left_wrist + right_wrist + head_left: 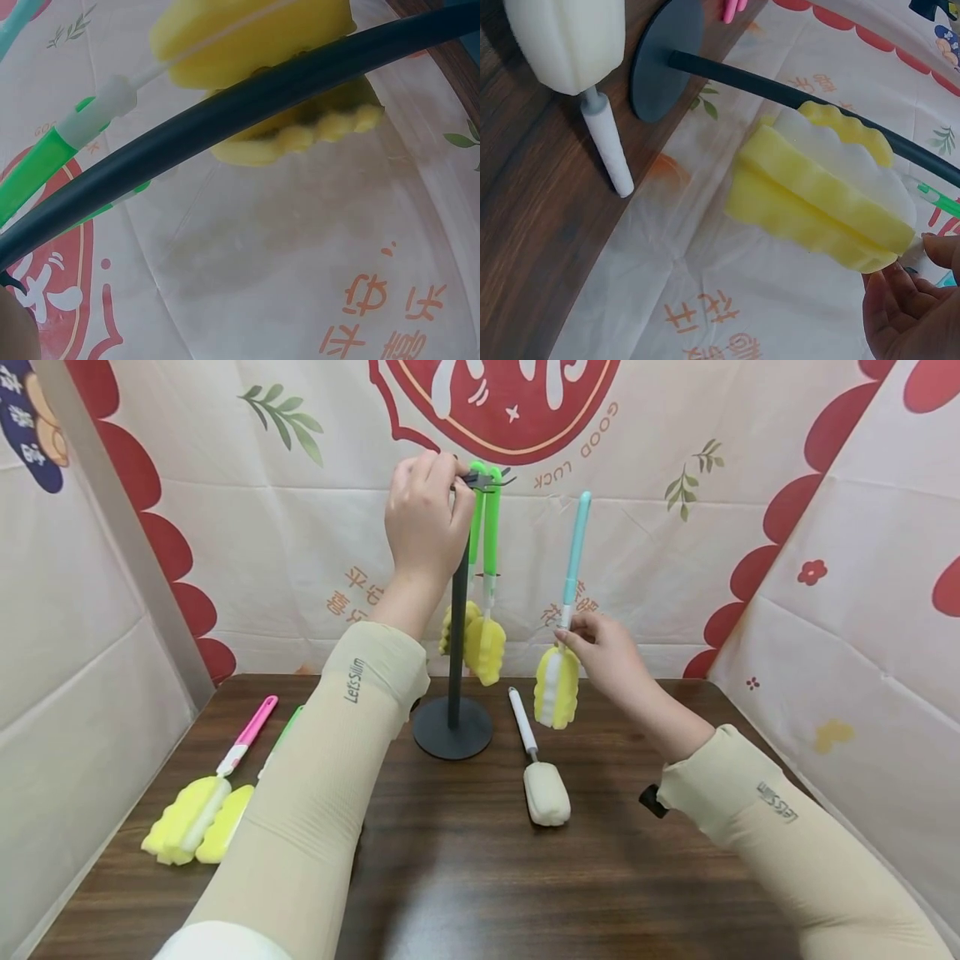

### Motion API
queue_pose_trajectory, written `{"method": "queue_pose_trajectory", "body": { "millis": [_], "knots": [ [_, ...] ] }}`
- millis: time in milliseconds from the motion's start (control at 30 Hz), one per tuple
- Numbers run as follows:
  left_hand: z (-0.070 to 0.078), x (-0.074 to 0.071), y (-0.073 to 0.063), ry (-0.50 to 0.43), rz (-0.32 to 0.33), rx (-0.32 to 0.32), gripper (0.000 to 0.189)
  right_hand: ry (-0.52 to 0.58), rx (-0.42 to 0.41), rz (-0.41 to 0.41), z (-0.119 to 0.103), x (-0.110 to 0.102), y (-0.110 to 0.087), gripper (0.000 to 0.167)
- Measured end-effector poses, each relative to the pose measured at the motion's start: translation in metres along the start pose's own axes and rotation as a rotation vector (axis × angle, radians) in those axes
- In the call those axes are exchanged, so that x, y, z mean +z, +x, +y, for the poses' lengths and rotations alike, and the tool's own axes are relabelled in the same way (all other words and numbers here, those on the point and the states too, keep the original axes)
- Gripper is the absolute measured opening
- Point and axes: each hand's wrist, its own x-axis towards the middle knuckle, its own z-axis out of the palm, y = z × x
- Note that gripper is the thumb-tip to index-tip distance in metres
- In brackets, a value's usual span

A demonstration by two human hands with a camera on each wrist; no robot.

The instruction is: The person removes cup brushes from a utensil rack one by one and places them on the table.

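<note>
My left hand (429, 514) grips the top of a black hook stand (455, 652) by its hooks. Two green-handled sponge brushes (491, 531) hang from those hooks, their yellow sponge heads (247, 45) beside the pole. To the right of the stand, my right hand (606, 652) pinches a blue-handled sponge brush (576, 547) at its neck. That brush is held upright in the air, handle up, and its yellow and white sponge head (825, 195) points down. The right wrist view shows thumb and fingers closed at the base of this head.
On the brown table (465, 893) a white sponge brush (546, 793) lies right of the stand's round base. A pink-handled brush (251, 727) and another green-handled brush (223, 827) lie at the left, the latter partly behind my left sleeve. A printed cloth (637, 460) hangs behind the table.
</note>
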Motion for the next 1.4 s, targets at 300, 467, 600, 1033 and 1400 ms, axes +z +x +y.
{"method": "queue_pose_trajectory", "body": {
  "millis": [300, 467, 600, 1033, 1400],
  "knots": [
    [0.001, 0.001, -0.002, -0.001, -0.001, -0.002, 0.028, -0.019, -0.004, -0.019, 0.009, -0.007, -0.008, 0.029],
    [0.000, 0.000, -0.003, -0.005, 0.004, -0.004, 0.028, -0.024, -0.007, -0.027, 0.016, -0.011, -0.011, 0.028],
    [0.000, 0.000, -0.004, -0.007, 0.009, -0.001, 0.027, -0.019, 0.013, -0.034, 0.023, -0.015, -0.014, 0.029],
    [0.002, 0.001, -0.004, -0.009, 0.018, -0.001, 0.027, -0.053, 0.055, -0.056, 0.037, -0.018, -0.023, 0.033],
    [0.000, 0.003, -0.002, 0.001, 0.061, 0.034, 0.028, -0.080, 0.065, -0.077, 0.042, -0.022, -0.028, 0.034]
  ]
}}
